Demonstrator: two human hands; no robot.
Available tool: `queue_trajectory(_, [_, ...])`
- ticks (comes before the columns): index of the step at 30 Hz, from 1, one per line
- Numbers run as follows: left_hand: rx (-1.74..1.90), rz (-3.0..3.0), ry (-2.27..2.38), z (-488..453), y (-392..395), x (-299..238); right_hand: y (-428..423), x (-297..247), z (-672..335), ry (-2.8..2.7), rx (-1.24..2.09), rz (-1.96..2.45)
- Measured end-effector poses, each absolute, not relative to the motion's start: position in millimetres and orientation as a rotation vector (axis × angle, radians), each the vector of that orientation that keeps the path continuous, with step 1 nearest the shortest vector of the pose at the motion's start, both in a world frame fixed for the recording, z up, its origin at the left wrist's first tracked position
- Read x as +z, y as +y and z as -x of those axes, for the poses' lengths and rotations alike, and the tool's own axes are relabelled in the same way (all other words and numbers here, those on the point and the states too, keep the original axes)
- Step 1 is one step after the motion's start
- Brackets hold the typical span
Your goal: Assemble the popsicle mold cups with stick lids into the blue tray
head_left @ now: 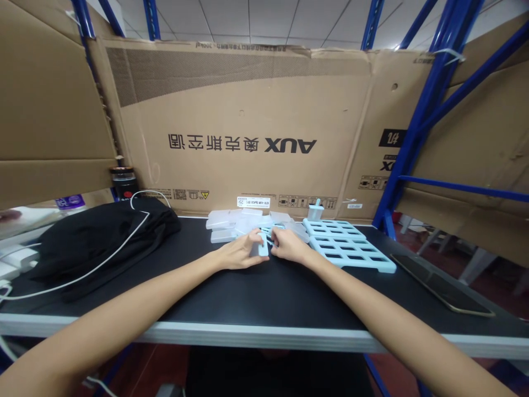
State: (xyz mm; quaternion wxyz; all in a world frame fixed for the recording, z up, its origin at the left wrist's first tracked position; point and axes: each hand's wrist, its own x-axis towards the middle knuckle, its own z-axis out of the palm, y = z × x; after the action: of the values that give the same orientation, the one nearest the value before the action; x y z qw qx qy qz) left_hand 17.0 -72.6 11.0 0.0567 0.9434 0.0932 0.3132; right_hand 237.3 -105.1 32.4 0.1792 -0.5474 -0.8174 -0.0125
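Small pale-blue piece (263,245), middle of the counter (256,300) toward its back edge: left hand (239,255) and right hand (290,249), each grip clamped on it, seemingly fitting parts; blue tray (349,245) just beside

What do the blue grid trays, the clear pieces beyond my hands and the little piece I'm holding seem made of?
Blue grid trays: probably moulded plastic or silicone, matte, with even rounded slots. Clear pieces: thin frosted plastic, translucent and milky. Little piece in the left hand: pale and smooth, likely plastic too, but too small to be sure.
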Motion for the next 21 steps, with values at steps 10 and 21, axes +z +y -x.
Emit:
queue_trajectory(10, [1.043,-2.584,0.365,-20.6,-67.7,7.3,-115.8,81.0,-263.2,-1.997,0.270,1.271])
queue_trajectory(21, [0.956,-2.392,0.442,-23.0,-70.9,6.7,-131.5,91.4,-252.8,-1.928,0.246,0.992])
